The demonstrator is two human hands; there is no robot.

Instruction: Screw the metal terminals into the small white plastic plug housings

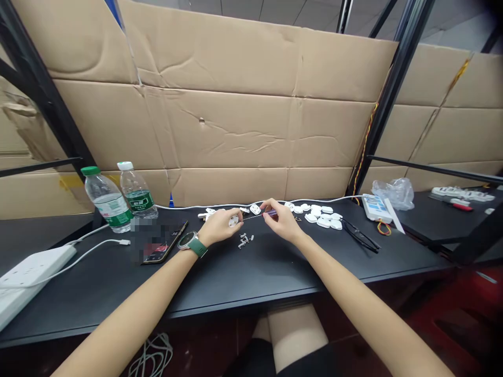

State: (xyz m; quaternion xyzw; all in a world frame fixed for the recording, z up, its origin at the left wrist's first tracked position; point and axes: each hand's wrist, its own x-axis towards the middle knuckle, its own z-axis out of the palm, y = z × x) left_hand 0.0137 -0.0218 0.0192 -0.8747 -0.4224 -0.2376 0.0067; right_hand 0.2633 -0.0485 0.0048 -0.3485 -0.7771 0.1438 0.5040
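My left hand (220, 225), a green-strapped watch on its wrist, is closed around a small white round plastic part (233, 220). My right hand (281, 220) pinches a thin screwdriver (262, 214) with a reddish-purple handle, its shaft pointing left at the white part. Both hands hover just above the black table (251, 272). A few small white and metal pieces (244, 241) lie under the hands.
Several white plastic shells (324, 217) lie right of my hands, along a white cable (220, 206). Two water bottles (121, 196), a phone (164, 243) and a white power strip (27, 275) sit left. Black glasses (359, 235), a white device (376, 208) and a plastic bag (393, 191) sit right.
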